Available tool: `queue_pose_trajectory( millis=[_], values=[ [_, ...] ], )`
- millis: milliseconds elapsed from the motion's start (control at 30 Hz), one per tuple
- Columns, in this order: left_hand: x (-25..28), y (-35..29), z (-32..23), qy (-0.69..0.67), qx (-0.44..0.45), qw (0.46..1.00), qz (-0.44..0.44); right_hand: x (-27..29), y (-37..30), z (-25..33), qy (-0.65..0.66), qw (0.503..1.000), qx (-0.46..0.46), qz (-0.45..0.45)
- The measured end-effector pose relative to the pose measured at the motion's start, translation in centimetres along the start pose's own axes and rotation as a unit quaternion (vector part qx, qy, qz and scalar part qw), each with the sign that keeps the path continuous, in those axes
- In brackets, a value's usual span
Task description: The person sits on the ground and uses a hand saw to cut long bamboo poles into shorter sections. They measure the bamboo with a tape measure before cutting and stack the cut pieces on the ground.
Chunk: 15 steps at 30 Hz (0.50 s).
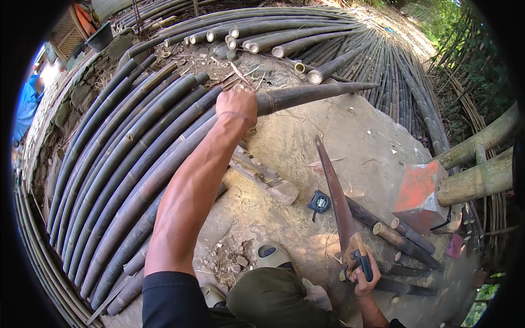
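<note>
My left hand (237,103), arm stretched forward, is closed on a dark bamboo pole (298,97). One part of this pole tapers off to the right, and the other runs down and left along the stacked poles. In my right hand (365,280), at the lower right, is the wooden handle of a handsaw (339,202). Its rusty brown blade points up and away from me, apart from the pole. Just left of the blade lies a dark tape measure (319,201). Short cut bamboo pieces (403,244) lie on the ground to the right of the saw.
Many bamboo poles (131,136) lie side by side on the left, with a larger pile (385,71) at the far right. An orange-painted block (418,188) stands at right against thick bamboo posts (476,180). A wood piece (281,191) lies mid-ground. A person in blue (26,109) is far left.
</note>
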<state>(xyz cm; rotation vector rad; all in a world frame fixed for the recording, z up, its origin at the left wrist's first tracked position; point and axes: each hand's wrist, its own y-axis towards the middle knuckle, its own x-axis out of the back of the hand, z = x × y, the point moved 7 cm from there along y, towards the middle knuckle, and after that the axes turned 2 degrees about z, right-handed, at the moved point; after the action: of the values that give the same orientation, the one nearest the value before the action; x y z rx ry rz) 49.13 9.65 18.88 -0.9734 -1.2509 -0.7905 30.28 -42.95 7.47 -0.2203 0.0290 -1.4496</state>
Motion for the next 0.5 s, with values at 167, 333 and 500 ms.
queue_pose_trajectory(
  millis=[167,333,500],
  values=[
    [-8.8,-10.3,4.3,-0.108,0.039,0.993,0.023,0.9,0.8,0.1,0.006,0.997,0.046,-0.063],
    [-16.7,-28.5,17.8,-0.116,0.129,0.975,0.142,-0.2,2.4,1.6,0.026,0.994,0.08,-0.07],
    [-21.4,-50.5,28.9,-0.126,0.257,0.94,0.187,-3.8,4.6,2.6,0.022,0.992,0.117,-0.035]
  ],
)
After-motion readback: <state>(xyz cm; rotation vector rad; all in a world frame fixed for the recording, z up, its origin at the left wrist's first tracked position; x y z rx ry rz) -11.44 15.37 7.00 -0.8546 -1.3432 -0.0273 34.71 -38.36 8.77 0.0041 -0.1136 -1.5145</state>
